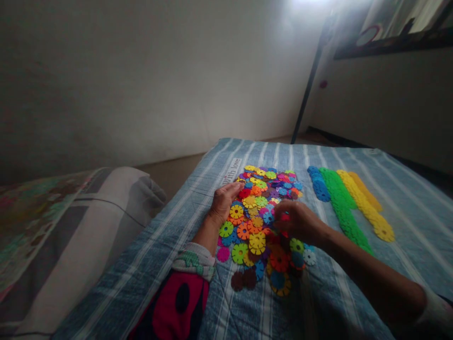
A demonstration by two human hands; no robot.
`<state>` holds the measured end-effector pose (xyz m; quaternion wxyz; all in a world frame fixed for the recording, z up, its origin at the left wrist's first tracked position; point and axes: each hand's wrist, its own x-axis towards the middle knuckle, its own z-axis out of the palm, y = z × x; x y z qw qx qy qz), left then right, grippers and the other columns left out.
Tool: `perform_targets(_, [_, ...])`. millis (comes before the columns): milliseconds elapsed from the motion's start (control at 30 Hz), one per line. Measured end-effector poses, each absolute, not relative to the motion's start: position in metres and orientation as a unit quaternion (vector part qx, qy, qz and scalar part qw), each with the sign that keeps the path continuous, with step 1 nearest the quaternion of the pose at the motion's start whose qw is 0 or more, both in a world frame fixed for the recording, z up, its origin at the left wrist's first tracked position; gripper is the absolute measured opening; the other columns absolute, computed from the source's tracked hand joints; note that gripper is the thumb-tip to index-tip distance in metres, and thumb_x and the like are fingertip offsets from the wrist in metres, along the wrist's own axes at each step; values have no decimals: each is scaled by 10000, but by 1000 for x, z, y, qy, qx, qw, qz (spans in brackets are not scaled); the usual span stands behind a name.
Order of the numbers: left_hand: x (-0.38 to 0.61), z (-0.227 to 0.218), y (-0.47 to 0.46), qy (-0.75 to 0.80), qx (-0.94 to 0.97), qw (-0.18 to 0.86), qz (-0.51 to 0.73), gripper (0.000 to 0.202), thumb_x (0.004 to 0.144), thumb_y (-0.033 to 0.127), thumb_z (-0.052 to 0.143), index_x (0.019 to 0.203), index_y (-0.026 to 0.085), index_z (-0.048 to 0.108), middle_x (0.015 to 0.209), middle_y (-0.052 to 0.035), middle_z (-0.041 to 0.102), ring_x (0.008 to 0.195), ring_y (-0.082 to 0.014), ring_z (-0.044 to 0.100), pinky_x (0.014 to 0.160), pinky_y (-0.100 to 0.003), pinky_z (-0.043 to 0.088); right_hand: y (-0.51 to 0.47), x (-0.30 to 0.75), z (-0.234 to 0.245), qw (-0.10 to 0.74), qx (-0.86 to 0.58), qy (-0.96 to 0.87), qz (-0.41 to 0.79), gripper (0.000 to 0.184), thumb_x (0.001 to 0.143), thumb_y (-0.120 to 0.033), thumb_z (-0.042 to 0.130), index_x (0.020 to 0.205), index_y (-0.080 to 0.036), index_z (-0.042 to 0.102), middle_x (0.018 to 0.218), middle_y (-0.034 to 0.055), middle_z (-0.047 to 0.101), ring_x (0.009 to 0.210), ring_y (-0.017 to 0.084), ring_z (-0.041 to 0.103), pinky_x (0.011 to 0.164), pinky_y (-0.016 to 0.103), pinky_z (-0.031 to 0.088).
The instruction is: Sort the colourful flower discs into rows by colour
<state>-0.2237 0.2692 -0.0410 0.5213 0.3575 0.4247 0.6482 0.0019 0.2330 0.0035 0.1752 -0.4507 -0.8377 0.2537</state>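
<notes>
Discs (260, 208) are lying heaped on our striped bed (247, 314); our left hand (222, 203) is resting spread against the heap, our right hand (299, 222) is pinching one disc (285, 217).

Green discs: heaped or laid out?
Laid out. The green discs form one long flat strip on the striped sheet, between the blue strip and the yellow strip.

The right hand (299, 221) curls over the colourful plastic snowflake discs (260, 208), hiding its fingertips and grip; the grey patterned pillow (71, 236) runs off the left edge.
</notes>
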Motion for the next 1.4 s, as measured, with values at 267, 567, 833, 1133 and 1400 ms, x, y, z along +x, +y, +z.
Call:
perform_targets(267, [-225, -38, 268, 422, 353, 532, 644, 234, 635, 273, 771, 803, 112, 735, 926, -123, 751, 1024, -253, 670, 1047, -404, 425, 253, -51, 3, 214, -393, -869, 211, 46, 776, -149, 632, 777, -187, 658, 799, 20, 688, 737, 147, 613, 650, 230, 399])
perform_targets(567, [-227, -41, 270, 407, 349, 549, 642, 262, 637, 292, 782, 830, 118, 749, 896, -108, 753, 953, -235, 686, 1001, -369, 452, 287, -55, -2, 174, -531, -823, 107, 156, 803, -159, 531, 843, -187, 679, 884, 78, 700, 804, 185, 614, 632, 241, 373])
perform_targets(833, [-228, -43, 271, 408, 350, 549, 640, 288, 627, 308, 797, 835, 115, 750, 875, -103, 752, 897, -215, 691, 962, -353, 468, 293, -47, 1, 188, -565, -788, 155, 156, 785, -217, 564, 812, -166, 709, 758, 25, 685, 705, 134, 605, 563, 208, 352])
perform_targets(1133, [-228, -44, 270, 408, 351, 548, 640, 260, 645, 279, 784, 847, 119, 749, 885, -93, 753, 891, -193, 692, 960, -329, 469, 286, -75, 2, 117, -544, -812, 173, 161, 736, -191, 630, 845, -216, 745, 861, 34, 725, 838, 178, 658, 653, 227, 421])
perform_targets(1400, [-227, -44, 272, 411, 342, 552, 640, 249, 627, 258, 790, 829, 118, 749, 877, -93, 754, 900, -198, 691, 986, -339, 455, 284, -85, 10, 48, -573, -807, 138, 273, 728, -298, 710, 981, -197, 730, 1003, 118, 722, 965, 272, 664, 728, 306, 490])
